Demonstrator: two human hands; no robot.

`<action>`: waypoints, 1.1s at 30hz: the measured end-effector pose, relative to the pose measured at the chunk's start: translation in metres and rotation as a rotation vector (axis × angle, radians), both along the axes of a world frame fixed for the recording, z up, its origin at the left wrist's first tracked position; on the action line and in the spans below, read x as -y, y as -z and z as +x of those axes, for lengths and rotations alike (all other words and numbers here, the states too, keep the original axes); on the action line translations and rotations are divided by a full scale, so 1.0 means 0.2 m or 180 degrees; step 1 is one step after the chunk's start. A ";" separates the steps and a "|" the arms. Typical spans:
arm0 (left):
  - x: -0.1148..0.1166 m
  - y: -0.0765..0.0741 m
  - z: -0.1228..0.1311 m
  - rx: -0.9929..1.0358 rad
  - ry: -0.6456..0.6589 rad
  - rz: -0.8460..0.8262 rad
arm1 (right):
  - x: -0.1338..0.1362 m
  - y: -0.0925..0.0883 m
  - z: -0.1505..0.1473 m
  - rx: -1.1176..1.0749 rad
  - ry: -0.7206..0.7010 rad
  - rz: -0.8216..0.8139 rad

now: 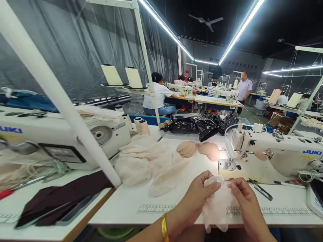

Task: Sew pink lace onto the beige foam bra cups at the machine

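Left hand [198,195]: The top edge of a limp, pale cloth [214,210] is clamped between thumb and fingers; a gold bracelet [165,227] is worn on the wrist.
Right hand [246,196]: The upper right edge is pinched, thumb and fingertips together.
Pale cloth: It is held up between both hands and hung past the near edge of the white table [118,209], in front of a printed ruler [156,209].
Step in hand: The edge appears to be straightened by fingertip, judging by the two close pinches, with the cloth apart from the machine.
Next move: Light, even tension seems to be called for, as such thin stuff could easily be creased or let slip.
Snips [262,191]: Laid just right of the right hand, untouched.
Cloth pile [141,164]: Heaped at left.
Sewing machine [290,148]: Set farther off at right, its needle area brightly lit.
Tan pads [186,149]: Fanned in two stacks left of the needle.
Black bags [202,127]: Bundled beyond the pads.
Far room: A seated worker [155,95] and a standing person [244,85] are seen among more machines.
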State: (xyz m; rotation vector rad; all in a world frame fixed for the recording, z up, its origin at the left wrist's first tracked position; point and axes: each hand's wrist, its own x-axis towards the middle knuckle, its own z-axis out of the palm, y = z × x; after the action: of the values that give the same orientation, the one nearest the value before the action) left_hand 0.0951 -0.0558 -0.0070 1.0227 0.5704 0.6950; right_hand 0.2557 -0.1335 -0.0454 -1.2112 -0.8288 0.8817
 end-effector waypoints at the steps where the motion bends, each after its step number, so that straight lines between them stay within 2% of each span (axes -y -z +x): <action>1: -0.02 0.00 -0.01 -0.0185 0.0139 0.0199 | -0.01 0.00 0.00 -0.0047 0.0055 -0.0011; 4: -0.20 -0.03 -0.08 -0.1317 0.0259 0.1634 | -0.06 0.02 0.02 0.0016 0.0024 -0.0194; 5: -0.30 -0.05 -0.12 -0.1796 0.0027 0.2301 | -0.08 0.02 0.03 0.0116 0.0015 -0.0275; 6: -0.40 -0.07 -0.15 -0.2101 -0.0277 0.2631 | -0.11 0.03 0.04 0.0214 0.0019 -0.0332; 9: -0.71 -0.12 -0.24 -0.2754 -0.0925 0.2949 | -0.17 0.06 0.06 0.0401 -0.0018 -0.0390; 11: -0.87 -0.13 -0.27 -0.3178 -0.1063 0.3064 | -0.19 0.08 0.07 0.0467 -0.0081 -0.0402; 13: -0.96 -0.12 -0.29 -0.3554 -0.1003 0.3114 | -0.19 0.09 0.07 0.0498 -0.0158 -0.0433; 15: -1.00 -0.12 -0.29 -0.3854 -0.0931 0.3134 | -0.18 0.10 0.07 0.0508 -0.0216 -0.0457; 17: -1.00 -0.13 -0.28 -0.4052 -0.0996 0.3162 | -0.18 0.11 0.07 0.0601 -0.0238 -0.0460; 20: -0.96 -0.18 -0.26 -0.4083 -0.1355 0.3221 | -0.18 0.10 0.08 0.0791 -0.0235 -0.0425; 22: -0.88 -0.24 -0.25 -0.3944 -0.1628 0.3232 | -0.18 0.09 0.08 0.0786 -0.0269 -0.0395; 24: -0.78 -0.28 -0.24 -0.3710 -0.1668 0.3213 | -0.18 0.07 0.09 0.0656 -0.0288 -0.0349; 25: -0.72 -0.30 -0.23 -0.3520 -0.1529 0.3170 | -0.18 0.07 0.09 0.0572 -0.0286 -0.0325; 27: -0.58 -0.30 -0.20 -0.2891 -0.0858 0.2942 | -0.18 0.05 0.09 0.0418 -0.0264 -0.0290; 30: -0.41 -0.26 -0.12 -0.2356 0.0066 0.2538 | -0.18 0.05 0.09 0.0222 -0.0228 -0.0234; 33: -0.33 -0.20 -0.04 -0.2521 0.0351 0.2647 | -0.17 0.06 0.09 0.0202 -0.0255 -0.0164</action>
State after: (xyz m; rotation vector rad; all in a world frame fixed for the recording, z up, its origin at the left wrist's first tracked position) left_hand 0.0869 0.0096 0.0329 2.1306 0.9202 0.3964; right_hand 0.2736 -0.0991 -0.0568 -1.2635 -0.9157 0.9384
